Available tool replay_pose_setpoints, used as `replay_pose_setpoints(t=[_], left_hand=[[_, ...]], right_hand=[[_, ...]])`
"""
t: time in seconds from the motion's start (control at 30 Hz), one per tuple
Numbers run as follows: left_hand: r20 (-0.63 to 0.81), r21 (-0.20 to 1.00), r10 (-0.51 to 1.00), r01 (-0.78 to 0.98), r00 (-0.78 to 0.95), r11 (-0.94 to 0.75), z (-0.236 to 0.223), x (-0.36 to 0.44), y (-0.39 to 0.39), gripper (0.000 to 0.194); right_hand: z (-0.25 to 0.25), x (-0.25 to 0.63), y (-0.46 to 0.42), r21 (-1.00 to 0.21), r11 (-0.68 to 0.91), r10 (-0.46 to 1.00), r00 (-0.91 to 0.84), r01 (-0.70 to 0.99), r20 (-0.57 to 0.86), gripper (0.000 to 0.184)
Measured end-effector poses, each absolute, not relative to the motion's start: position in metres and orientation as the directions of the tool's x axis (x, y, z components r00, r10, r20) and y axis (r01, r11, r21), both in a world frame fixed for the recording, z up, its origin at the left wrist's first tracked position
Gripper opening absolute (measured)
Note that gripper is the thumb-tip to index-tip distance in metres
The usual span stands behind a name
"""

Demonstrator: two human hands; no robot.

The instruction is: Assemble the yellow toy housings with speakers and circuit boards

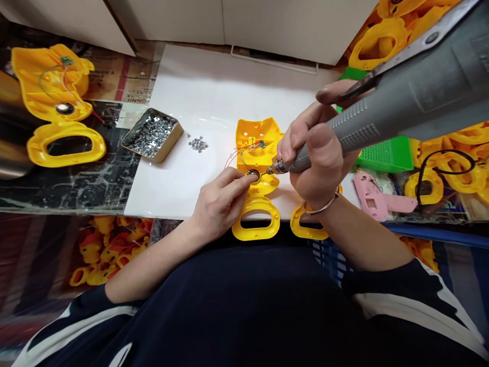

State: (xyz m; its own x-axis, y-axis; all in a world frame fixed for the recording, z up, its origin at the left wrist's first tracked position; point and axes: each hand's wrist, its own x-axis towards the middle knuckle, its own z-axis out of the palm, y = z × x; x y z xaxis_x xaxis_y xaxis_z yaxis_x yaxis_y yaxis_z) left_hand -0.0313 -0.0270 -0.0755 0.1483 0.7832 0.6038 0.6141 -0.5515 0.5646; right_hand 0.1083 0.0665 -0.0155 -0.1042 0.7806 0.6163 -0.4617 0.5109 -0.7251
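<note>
My right hand (319, 148) is closed around a grey electric screwdriver (397, 102), its bit pointing left at a small round speaker (252, 176). The speaker sits in a yellow plastic toy shell (257, 131) with a ring-shaped handle (255, 236) at the near edge of the white board. My left hand (221, 201) rests on the shell, index fingertip pressing at the speaker, the other fingers curled. Thin red and pale wires run from a small green circuit board (262, 144) inside the shell. A second yellow handle (305, 232) shows below my right wrist.
A tin of small screws (153, 133) and a loose screw pile (197, 145) are on the white board (214, 86). Left stands another wired yellow shell (57, 102). A green basket (389, 154), a pink plastic part (376, 196) and heaped yellow shells (462, 168) are at right.
</note>
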Motion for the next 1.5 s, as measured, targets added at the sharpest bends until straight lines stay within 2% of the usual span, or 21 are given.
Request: replay_pose_setpoints(t=[0.13,0.27,0.4,0.5,0.9,1.1,1.2,1.37,1.5], left_hand=[[0.571,0.504,0.797,0.684,0.195,-0.528,-0.078,-0.031,-0.027,0.029],[0.559,0.467,0.802,0.719,0.21,-0.514,-0.08,-0.029,-0.027,0.031],[0.565,0.443,0.793,0.727,0.227,-0.524,-0.08,-0.028,-0.026,0.031],[0.559,0.426,0.793,0.737,0.242,-0.525,-0.079,-0.027,-0.026,0.031],[0.552,0.463,0.802,0.715,0.228,-0.523,-0.077,-0.027,-0.028,0.027],[0.587,0.463,0.777,0.691,0.23,-0.555,-0.079,-0.027,-0.027,0.027],[0.593,0.464,0.772,0.687,0.229,-0.56,-0.079,-0.027,-0.027,0.026],[0.61,0.476,0.755,0.65,0.242,-0.593,-0.078,-0.027,-0.026,0.027],[0.623,0.491,0.738,0.604,0.26,-0.627,-0.077,-0.028,-0.024,0.025]], right_hand=[[-0.003,0.109,0.061,-0.792,0.462,0.841,-0.088,-0.399,0.535,0.023],[0.003,0.109,0.059,-0.753,0.518,0.807,-0.059,-0.406,0.587,0.033],[0.001,0.111,0.059,-0.775,0.467,0.818,-0.123,-0.426,0.561,0.03],[-0.002,0.11,0.06,-0.723,0.51,0.79,-0.079,-0.467,0.608,0.029],[-0.012,0.108,0.071,-0.734,0.578,0.784,-0.008,-0.357,0.621,0.034],[-0.012,0.109,0.066,-0.787,0.53,0.815,-0.067,-0.316,0.575,0.034],[-0.011,0.109,0.065,-0.78,0.519,0.819,-0.058,-0.349,0.571,0.035],[-0.017,0.111,0.07,-0.712,0.504,0.773,-0.112,-0.488,0.624,0.021],[-0.024,0.11,0.071,-0.685,0.5,0.739,-0.15,-0.531,0.656,0.015]])
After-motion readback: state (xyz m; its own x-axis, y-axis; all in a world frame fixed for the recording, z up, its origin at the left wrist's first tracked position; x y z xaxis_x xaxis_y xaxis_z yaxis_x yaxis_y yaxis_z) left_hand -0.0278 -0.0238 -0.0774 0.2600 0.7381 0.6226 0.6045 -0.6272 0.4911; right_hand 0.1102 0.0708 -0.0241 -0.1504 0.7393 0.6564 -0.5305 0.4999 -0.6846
